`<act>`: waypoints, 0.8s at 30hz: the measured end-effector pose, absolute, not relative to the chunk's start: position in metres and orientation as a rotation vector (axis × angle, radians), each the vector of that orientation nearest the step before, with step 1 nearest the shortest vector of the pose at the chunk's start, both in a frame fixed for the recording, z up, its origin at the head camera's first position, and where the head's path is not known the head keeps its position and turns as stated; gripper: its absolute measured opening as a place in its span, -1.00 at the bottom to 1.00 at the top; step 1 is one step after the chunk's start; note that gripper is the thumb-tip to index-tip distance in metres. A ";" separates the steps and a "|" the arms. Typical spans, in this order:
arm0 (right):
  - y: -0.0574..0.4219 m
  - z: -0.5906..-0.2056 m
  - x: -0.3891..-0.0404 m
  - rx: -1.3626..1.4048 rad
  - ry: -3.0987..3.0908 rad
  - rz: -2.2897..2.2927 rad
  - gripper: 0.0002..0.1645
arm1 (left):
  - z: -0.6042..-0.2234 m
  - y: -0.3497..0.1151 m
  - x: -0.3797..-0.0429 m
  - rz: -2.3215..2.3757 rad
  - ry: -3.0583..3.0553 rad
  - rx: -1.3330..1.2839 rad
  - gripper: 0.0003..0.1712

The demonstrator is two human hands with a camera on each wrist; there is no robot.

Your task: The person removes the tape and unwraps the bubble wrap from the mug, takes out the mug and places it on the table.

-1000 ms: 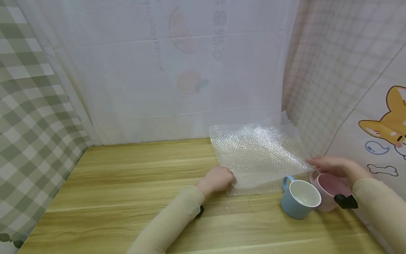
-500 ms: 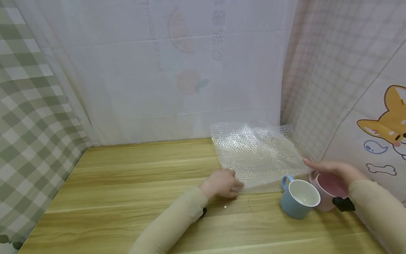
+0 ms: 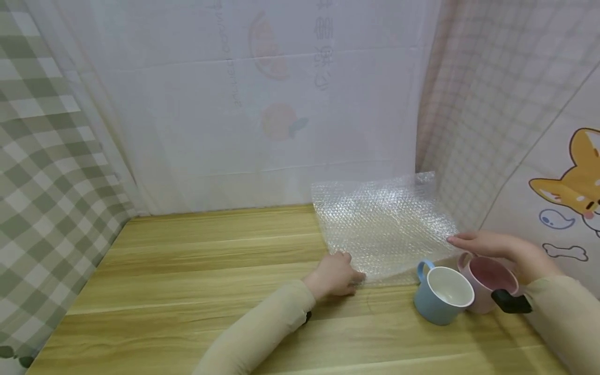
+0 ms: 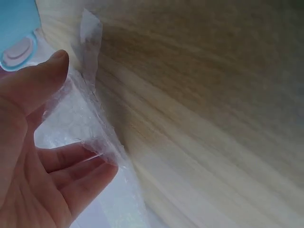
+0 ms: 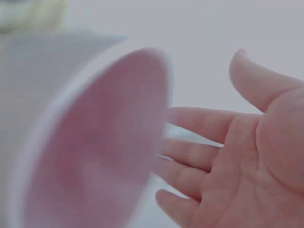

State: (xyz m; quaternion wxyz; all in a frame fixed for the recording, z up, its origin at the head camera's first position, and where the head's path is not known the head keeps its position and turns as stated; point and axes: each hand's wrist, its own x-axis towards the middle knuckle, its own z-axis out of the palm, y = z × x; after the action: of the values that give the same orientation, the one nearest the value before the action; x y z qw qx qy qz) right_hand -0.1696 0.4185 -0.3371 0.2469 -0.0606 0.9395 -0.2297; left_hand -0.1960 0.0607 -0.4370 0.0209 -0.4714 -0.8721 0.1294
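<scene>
A clear sheet of bubble wrap (image 3: 384,229) lies at the back right of the wooden table, its far right corner raised. My left hand (image 3: 335,274) is at its near left corner; in the left wrist view the fingers (image 4: 83,178) lie against the wrap's edge, thumb held apart. Behind the pink mug (image 3: 492,276), my right hand (image 3: 501,250) reaches to the sheet's right edge. Its fingers (image 5: 190,152) are straight and spread in the right wrist view, partly hidden by the mug's rim. A light blue mug (image 3: 438,304) stands upright beside the pink one.
A white printed curtain (image 3: 234,130) hangs along the table's back edge. Green checked cloth (image 3: 56,156) borders the left side, and a cloth with a cartoon dog (image 3: 583,172) the right. Bare wood (image 3: 187,291) spans the left of the table.
My left hand has shifted slightly right along the wrap's near edge, its fingers loosening from a curl. The sheet's far right corner dropped, then rose again. Both mugs stay put.
</scene>
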 end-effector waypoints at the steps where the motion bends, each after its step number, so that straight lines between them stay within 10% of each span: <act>1: 0.415 -0.334 -0.168 -0.182 2.593 -0.597 -0.12 | -0.437 0.060 -0.196 0.407 -2.703 -1.460 -0.54; 24: 0.284 -0.312 -0.130 -0.729 3.234 -0.332 -0.42 | -0.409 0.019 -0.194 0.054 -2.678 -1.450 -0.44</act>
State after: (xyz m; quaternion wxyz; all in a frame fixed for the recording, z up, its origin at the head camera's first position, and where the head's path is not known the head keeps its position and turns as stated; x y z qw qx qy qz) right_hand -0.1300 0.2841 -0.3119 -0.0951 -0.2177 0.9663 -0.0992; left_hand -0.1936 0.0192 -0.4087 0.0478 -0.4756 -0.8782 0.0178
